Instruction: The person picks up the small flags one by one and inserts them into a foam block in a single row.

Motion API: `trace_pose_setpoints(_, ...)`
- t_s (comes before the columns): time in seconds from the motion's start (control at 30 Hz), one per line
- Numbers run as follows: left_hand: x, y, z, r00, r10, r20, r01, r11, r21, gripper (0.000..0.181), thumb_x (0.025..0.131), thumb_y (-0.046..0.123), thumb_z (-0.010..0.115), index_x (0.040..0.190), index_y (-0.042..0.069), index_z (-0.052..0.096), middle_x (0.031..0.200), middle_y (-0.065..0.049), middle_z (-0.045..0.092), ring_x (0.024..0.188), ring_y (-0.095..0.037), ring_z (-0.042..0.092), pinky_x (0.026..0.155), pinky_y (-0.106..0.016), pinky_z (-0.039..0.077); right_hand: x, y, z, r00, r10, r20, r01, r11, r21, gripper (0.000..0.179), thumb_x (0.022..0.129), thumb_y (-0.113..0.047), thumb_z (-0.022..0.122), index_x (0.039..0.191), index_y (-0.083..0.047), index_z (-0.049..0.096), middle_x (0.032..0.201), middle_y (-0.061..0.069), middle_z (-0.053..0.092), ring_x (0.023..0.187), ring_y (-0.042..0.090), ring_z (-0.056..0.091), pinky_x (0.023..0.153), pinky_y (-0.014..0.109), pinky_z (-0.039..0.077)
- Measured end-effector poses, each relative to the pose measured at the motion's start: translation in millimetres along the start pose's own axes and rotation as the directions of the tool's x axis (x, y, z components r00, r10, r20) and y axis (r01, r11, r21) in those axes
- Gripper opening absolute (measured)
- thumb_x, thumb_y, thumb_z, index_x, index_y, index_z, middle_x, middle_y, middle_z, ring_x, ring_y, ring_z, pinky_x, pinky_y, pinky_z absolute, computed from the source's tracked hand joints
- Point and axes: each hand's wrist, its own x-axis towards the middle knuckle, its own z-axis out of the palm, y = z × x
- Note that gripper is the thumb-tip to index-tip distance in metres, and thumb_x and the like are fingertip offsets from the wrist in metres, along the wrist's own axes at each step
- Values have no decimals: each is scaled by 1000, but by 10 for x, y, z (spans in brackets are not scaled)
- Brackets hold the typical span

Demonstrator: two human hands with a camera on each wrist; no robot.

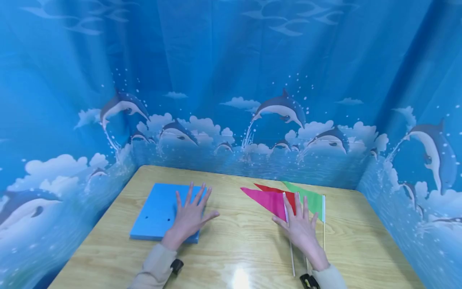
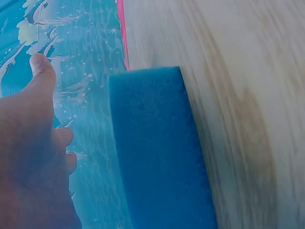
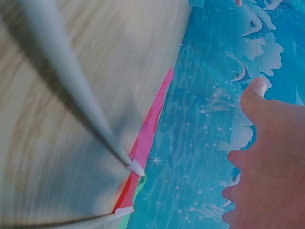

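My left hand (image 1: 188, 214) hovers with spread fingers over the right part of a blue foam block (image 1: 155, 208), which has small dark holes near its front. In the left wrist view the block's thick side (image 2: 157, 148) shows beside that hand, which holds nothing. On the right, my right hand (image 1: 301, 230) is spread above three triangular flags on thin white sticks. The pink flag (image 1: 267, 200) lies leftmost, the red flag (image 1: 293, 196) is partly hidden behind it and the hand, and the green flag (image 1: 313, 202) lies rightmost. No stick is in the right hand.
Both things lie on a light wooden table (image 1: 231, 224). A blue curtain (image 1: 216, 80) printed with dolphins and clouds encloses the table at the back and both sides. Dark bands (image 1: 177, 266) circle the wrists at the sleeve ends.
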Motion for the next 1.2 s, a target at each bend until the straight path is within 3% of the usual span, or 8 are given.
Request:
trace_pose_setpoints(0.13,-3,-60,9,1000,18,-20,-18,1000,-6,85,94,65,56,161,20,29,167,-9,25,155,-43,4,112,-80,0,29,-125,-14,1000,-13,6,13,1000,1,87,96,-51,65,162,-14,23,168,23,0,152,47,-11,106,85,-6)
trace_pose_setpoints(0.33,33,-208,-91,998,41,-41,-46,991,-128,74,98,49,62,158,15,36,162,-11,36,154,-41,13,113,-79,3,140,-440,72,995,-77,-59,81,994,68,75,96,-44,68,157,-13,38,164,23,25,153,48,3,114,78,8)
trace_pose_setpoints(0.5,10,-465,-241,993,46,-112,-63,985,-160,66,99,42,62,154,11,44,155,-14,46,151,-41,24,114,-77,13,240,-811,228,978,-185,-92,193,978,83,69,95,-43,69,152,-12,46,159,17,40,153,45,14,116,72,20)
trace_pose_setpoints(0.6,-73,-662,-339,990,34,-136,-59,982,-179,62,100,38,62,152,9,46,154,-17,47,150,-44,25,115,-76,14,252,-1064,330,969,-239,-61,245,964,106,67,95,-43,68,152,-13,47,159,15,41,153,42,15,117,71,21)
trace_pose_setpoints(0.8,-337,-1002,-495,998,-22,-63,8,975,-221,61,101,39,62,153,10,45,156,-17,44,152,-45,18,114,-77,3,202,-1469,519,935,-353,13,349,929,120,67,96,-43,67,151,-11,47,159,16,39,152,44,19,113,73,27)
trace_pose_setpoints(0.93,-509,-1186,-536,999,-33,-20,28,971,-236,66,101,42,62,154,8,43,159,-18,39,153,-45,13,112,-80,2,184,-1669,631,911,-403,83,394,913,109,69,96,-44,65,153,-11,45,161,14,36,152,43,19,114,71,28)
trace_pose_setpoints(1.2,-738,-1417,-555,997,-51,50,60,978,-198,75,95,46,67,153,5,43,159,-24,35,149,-52,13,106,-85,2,154,-1927,823,872,-427,240,442,897,-14,75,94,-53,64,155,-16,42,163,5,36,154,35,21,116,65,30)
